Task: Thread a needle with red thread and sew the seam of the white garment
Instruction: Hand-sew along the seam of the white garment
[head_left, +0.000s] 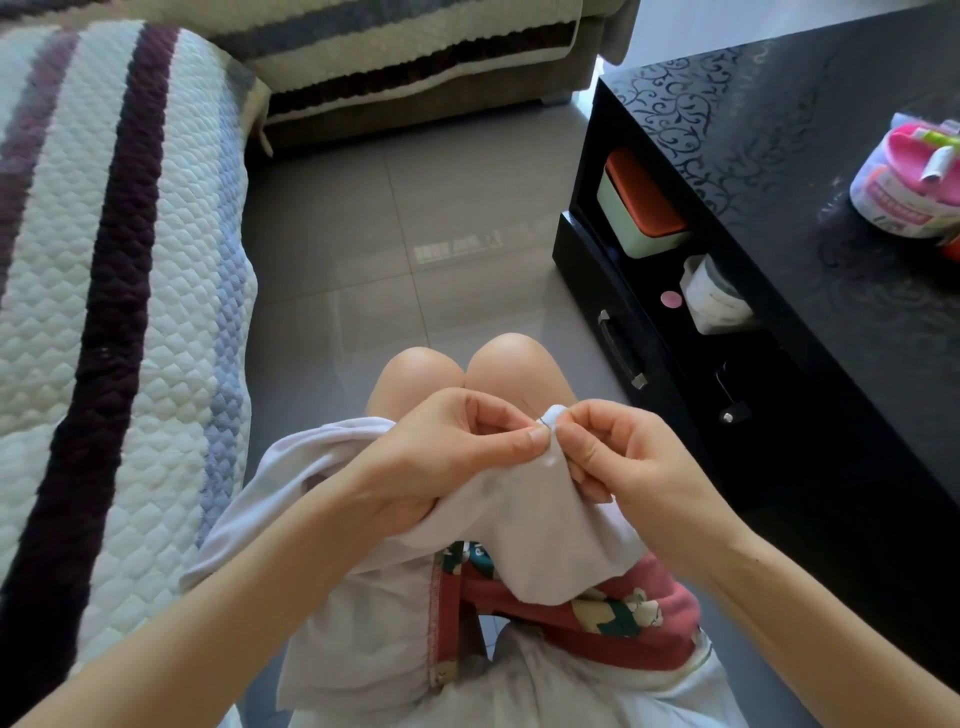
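White garment (530, 499) lies on lap, one fold raised with needle (542, 420) stuck in its top edge. Left hand (452, 452) fingers pinch fold beside needle, right hand (623, 457) fingers pinch other side. Stitching step; next probably calls for pulling needle through.

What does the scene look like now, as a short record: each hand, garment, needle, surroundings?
left hand: pinches and grips the white garment
right hand: pinches the garment's raised fold
needle: thin dark sliver at the fold, between both hands' fingertips
thread: too fine to tell
garment position: draped over the lap
person's right: black table
person's left: quilted striped cover
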